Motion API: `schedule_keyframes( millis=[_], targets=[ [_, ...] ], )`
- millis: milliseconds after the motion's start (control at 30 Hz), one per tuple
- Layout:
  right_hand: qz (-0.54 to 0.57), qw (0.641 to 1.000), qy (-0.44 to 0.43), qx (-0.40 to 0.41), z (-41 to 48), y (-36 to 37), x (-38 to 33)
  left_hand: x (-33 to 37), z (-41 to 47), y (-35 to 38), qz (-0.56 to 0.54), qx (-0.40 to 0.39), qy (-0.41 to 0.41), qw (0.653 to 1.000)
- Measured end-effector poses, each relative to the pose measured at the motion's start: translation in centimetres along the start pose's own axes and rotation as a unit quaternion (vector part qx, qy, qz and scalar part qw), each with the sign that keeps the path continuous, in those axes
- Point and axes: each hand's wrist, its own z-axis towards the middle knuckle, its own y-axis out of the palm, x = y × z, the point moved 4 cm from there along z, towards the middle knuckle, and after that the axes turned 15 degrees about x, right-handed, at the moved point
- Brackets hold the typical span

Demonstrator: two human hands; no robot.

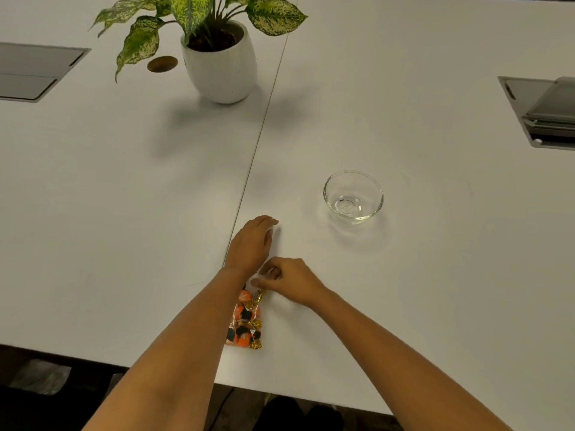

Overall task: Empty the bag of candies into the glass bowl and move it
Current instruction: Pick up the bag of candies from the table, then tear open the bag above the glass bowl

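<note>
A clear bag of candies (245,321), with orange, gold and dark wrappers, lies on the white table (404,275) near its front edge. My right hand (289,279) pinches the bag's upper end with thumb and fingertips. Just beyond it, my left hand (252,241) lies flat, palm down, on the table; whether clear plastic is under it I cannot tell. My left forearm covers the bag's left edge. The glass bowl (353,197) stands upright and empty, to the right of and beyond both hands, apart from them.
A potted plant in a white pot (222,70) stands at the back, left of centre. Grey cable hatches are set into the table at far left (34,73) and far right (544,113). A seam (258,144) runs down the table.
</note>
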Motion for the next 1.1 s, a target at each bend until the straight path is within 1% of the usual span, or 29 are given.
schedule_keyframes(
  millis=[133,200,300,400,467,600,733,833,900,1000,1100],
  targets=[
    [-0.010,0.999,0.012,-0.039,0.0,1.0,-0.5,0.1,0.3,-0.7,-0.028,0.022,-0.036,0.999],
    [0.017,0.999,0.020,-0.044,0.0,0.7,-0.5,0.4,0.7,-1.2,-0.050,0.032,-0.066,0.996],
    [0.086,0.995,0.025,-0.041,-0.2,-0.7,-1.0,1.3,1.9,-2.5,-0.071,0.028,-0.109,0.991],
    [0.147,0.989,0.004,-0.001,-0.1,-3.1,-2.0,2.8,3.0,-4.2,-0.084,0.017,-0.128,0.988],
    [0.167,0.985,-0.022,0.030,0.4,-5.2,-2.8,3.7,3.6,-5.6,-0.093,0.014,-0.137,0.986],
    [0.164,0.980,-0.067,0.091,1.7,-9.9,-4.3,5.0,4.3,-7.9,-0.105,0.016,-0.142,0.984],
    [0.159,0.969,-0.089,0.167,2.9,-14.4,-5.2,6.5,5.1,-9.3,-0.153,0.037,-0.131,0.979],
    [0.153,0.964,-0.096,0.197,3.6,-16.4,-5.7,8.1,5.8,-9.5,-0.161,0.019,-0.094,0.982],
    [0.154,0.962,-0.097,0.205,3.8,-17.2,-5.9,8.9,6.3,-9.4,-0.167,0.018,-0.090,0.982],
    [0.158,0.959,-0.094,0.217,3.9,-17.7,-6.2,9.8,6.9,-9.2,-0.164,0.030,-0.114,0.979],
    [0.159,0.947,-0.079,0.267,3.6,-18.0,-6.1,10.3,7.4,-8.9,-0.169,0.045,-0.159,0.972]
  ],
)
